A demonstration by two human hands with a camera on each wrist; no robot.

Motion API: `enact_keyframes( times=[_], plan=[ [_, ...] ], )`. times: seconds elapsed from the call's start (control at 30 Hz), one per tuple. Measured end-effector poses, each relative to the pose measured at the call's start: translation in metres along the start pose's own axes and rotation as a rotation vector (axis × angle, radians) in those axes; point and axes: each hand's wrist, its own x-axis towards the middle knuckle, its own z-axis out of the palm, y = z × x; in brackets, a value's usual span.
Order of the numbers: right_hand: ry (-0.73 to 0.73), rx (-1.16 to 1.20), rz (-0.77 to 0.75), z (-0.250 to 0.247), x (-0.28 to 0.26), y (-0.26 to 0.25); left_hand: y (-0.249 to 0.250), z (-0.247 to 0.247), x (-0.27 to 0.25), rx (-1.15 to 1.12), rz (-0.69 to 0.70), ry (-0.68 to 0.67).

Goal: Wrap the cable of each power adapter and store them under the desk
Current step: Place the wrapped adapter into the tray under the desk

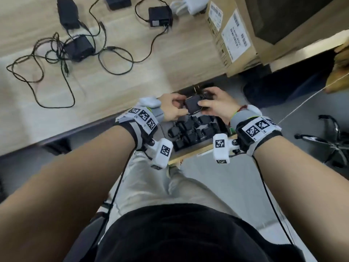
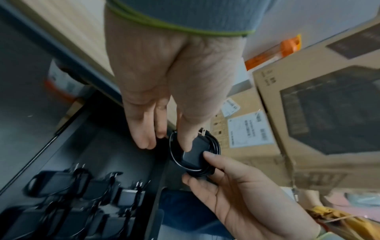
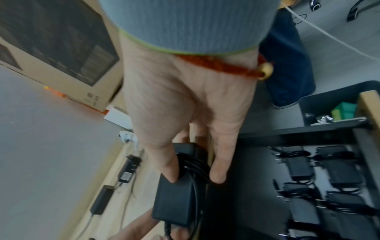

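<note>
Both hands hold one black power adapter (image 1: 193,106) (image 2: 194,156) (image 3: 176,199) just off the desk's front edge, above an open black drawer (image 1: 190,155) (image 3: 257,170). Its cable (image 3: 196,167) is coiled round the body. My left hand (image 1: 179,109) (image 2: 164,144) pinches it with thumb and fingers. My right hand (image 1: 206,105) (image 3: 194,177) grips it from the other side, over the coils. Several wrapped adapters (image 1: 192,130) (image 2: 61,186) (image 3: 333,175) lie in rows in the drawer. On the desk lie unwrapped adapters (image 1: 78,47) (image 1: 68,13) (image 1: 160,16) with loose, tangled cables (image 1: 37,72).
The wooden desk (image 1: 151,63) carries stacked cardboard boxes (image 1: 232,35) at the right and a white adapter (image 1: 192,4) at the back. An office chair base (image 1: 330,140) stands on the grey floor at the right. A dark bin (image 3: 287,65) sits beside the drawer.
</note>
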Motion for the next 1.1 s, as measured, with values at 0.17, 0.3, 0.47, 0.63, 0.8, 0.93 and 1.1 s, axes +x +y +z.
enact_keyframes(
  times=[0.17,0.3,0.47,0.63,0.8,0.93,1.1],
  plan=[
    [-0.028,-0.085,0.069,-0.008,0.016,0.043,-0.034,0.03,0.018,0.033,-0.08,-0.029],
    [-0.027,-0.194,0.113,0.006,0.051,0.084,-0.078,0.039,0.043,0.08,-0.148,0.022],
    [0.02,-0.321,0.157,0.031,0.105,0.118,-0.137,0.033,0.067,0.153,-0.31,0.126],
    [0.032,-0.513,0.127,0.064,0.147,0.136,-0.186,0.021,0.099,0.138,-0.406,0.16],
    [0.07,-0.64,0.041,0.083,0.182,0.14,-0.21,0.016,0.129,0.126,-0.387,0.172],
    [0.113,-0.736,0.057,0.093,0.204,0.152,-0.218,0.015,0.153,0.065,-0.372,0.165],
    [0.083,-0.827,0.093,0.106,0.215,0.173,-0.228,0.018,0.165,0.039,-0.354,0.15]
  ],
)
